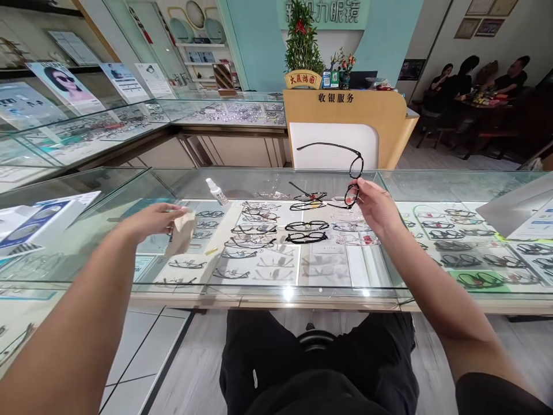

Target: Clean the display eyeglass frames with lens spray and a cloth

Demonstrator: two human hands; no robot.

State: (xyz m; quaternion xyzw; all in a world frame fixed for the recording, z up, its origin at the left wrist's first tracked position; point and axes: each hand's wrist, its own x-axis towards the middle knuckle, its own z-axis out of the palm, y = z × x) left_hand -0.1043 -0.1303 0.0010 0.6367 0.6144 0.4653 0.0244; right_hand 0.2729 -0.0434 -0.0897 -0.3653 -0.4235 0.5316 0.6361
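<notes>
My right hand (377,203) pinches a pair of black-framed eyeglasses (356,167) and holds it on end above the glass counter, one temple arm stretching out to the left. A tan cloth (183,230) hangs from the closed fingers of my left hand (156,222), over the left part of the counter. Between the hands, a small white spray bottle (216,191) stands on the glass towards the back. Under the glass lie several eyeglass frames, among them a thick black pair (306,237).
The glass display counter (259,293) runs across in front of my lap. A white stand (518,204) is at its right, a blue-and-white box (38,225) at its left. Behind stands a wooden cashier desk (345,109) with a plant (302,40). Several people sit at a table far right.
</notes>
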